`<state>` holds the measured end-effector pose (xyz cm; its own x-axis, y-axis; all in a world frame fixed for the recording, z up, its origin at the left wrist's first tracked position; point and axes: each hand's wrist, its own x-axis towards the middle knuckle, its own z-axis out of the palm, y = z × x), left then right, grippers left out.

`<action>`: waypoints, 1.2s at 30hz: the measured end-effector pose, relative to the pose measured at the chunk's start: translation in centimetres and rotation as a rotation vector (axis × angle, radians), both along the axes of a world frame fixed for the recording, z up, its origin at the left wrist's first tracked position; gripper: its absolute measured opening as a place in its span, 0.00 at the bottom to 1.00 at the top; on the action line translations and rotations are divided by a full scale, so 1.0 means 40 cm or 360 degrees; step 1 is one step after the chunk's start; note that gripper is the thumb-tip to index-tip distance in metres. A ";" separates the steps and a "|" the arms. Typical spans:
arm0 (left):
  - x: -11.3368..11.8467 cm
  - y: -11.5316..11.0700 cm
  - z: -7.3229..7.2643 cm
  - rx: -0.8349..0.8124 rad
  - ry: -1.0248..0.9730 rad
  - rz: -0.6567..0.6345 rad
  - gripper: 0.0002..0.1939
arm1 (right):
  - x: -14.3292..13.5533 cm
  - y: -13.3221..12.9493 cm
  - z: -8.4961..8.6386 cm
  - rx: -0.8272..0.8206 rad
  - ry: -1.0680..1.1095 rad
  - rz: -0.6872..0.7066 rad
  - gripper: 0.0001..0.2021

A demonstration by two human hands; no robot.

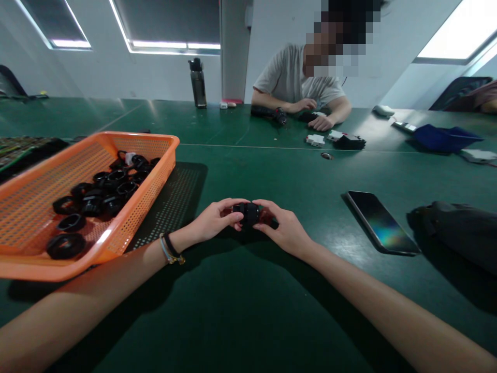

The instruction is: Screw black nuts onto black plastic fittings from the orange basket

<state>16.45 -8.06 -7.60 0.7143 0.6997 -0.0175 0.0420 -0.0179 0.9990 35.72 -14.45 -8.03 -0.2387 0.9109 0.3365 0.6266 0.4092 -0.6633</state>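
Observation:
Between both hands, just over the green table (248, 300), is a small black ring-shaped plastic part (250, 213). My left hand (217, 220) grips its left side with thumb and fingers. On the other side my right hand (285, 228) pinches it, the fingertips partly hiding it. Its exact kind cannot be made out. To the left, an orange perforated basket (171, 150) holds several similar black rounded parts (116, 178), some of them open rings.
On the right lie a phone (380, 220) and a dark bag (458, 228). Across the table a person (298, 77) sits handling black and white parts. A bottle (198, 83) stands at the back; a blue tray (442, 139) is at far right.

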 end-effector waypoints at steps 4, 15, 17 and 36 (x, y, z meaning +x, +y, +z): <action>0.002 -0.001 -0.001 -0.0002 0.0023 0.0011 0.20 | 0.000 -0.001 -0.003 0.0022 0.0036 0.0012 0.19; -0.003 -0.003 0.000 0.0010 0.0016 0.0000 0.20 | -0.001 -0.002 -0.010 0.0070 0.0119 0.0041 0.18; -0.003 -0.002 0.000 0.0011 0.0031 -0.0001 0.21 | -0.001 -0.002 -0.011 0.0082 0.0116 0.0038 0.18; 0.000 -0.003 0.004 0.0043 0.0049 0.0006 0.20 | 0.000 0.002 -0.016 0.0043 0.0118 0.0049 0.19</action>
